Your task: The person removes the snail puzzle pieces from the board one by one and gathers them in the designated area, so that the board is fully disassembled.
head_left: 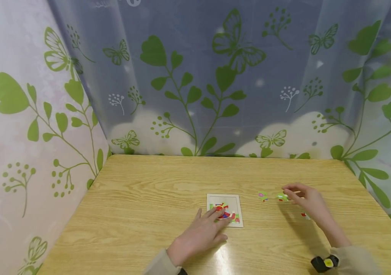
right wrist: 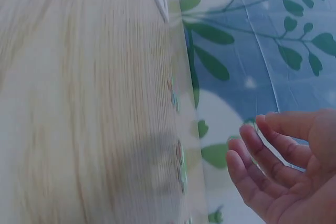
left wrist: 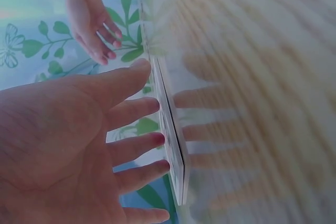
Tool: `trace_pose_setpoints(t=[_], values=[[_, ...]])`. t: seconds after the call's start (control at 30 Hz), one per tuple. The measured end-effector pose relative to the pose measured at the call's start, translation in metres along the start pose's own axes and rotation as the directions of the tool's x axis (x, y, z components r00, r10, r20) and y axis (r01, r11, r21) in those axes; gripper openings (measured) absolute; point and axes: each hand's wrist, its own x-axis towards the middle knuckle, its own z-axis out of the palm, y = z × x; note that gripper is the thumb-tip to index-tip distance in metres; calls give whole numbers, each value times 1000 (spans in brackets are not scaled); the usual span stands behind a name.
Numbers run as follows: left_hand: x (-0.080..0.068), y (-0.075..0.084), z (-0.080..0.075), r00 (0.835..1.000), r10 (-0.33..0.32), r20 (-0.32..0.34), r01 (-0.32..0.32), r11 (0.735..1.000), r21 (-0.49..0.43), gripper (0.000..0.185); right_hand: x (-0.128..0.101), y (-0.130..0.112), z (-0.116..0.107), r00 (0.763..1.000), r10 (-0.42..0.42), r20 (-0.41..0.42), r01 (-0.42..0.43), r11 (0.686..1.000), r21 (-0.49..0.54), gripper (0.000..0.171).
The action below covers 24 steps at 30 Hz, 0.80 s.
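Observation:
A small white puzzle board (head_left: pixel 231 202) with a red, blue and green picture lies flat on the wooden table (head_left: pixel 147 191). My left hand (head_left: pixel 216 217) rests on its near left part, fingers straight; in the left wrist view the fingertips (left wrist: pixel 157 140) reach the edge of the board (left wrist: pixel 174 150). To the right lie two loose pieces, a pink-and-green one (head_left: pixel 262 196) and a green one (head_left: pixel 281 197). My right hand (head_left: pixel 296 194) hovers right beside the green piece, fingers loosely curled (right wrist: pixel 262 156) and holding nothing that shows. A red piece (head_left: pixel 305 215) peeks out under that hand.
Curtains printed with green leaves and butterflies (head_left: pixel 216 76) close in the table at the back and on both sides. Bare wood lies left of the board and along the far edge (head_left: pixel 216 160). A black band with a yellow mark (head_left: pixel 325 263) sits on my right wrist.

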Motion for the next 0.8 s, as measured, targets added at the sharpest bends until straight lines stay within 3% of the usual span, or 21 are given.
trace_pose_setpoints(t=[0.23, 0.6, 0.8], values=[[-3, -1, -3, 1000, -30, 2, 30, 1000, -9, 51, 9, -13, 19, 999, -50, 11, 48, 987, 156, 35], [-9, -6, -6, 995, -78, 60, 79, 997, -23, 55, 16, -38, 43, 996, -78, 51, 64, 971, 232, 32], [-13, -9, -6, 995, -84, 59, 86, 995, -50, 54, 25, -43, 65, 994, -78, 74, 54, 957, 284, 34]])
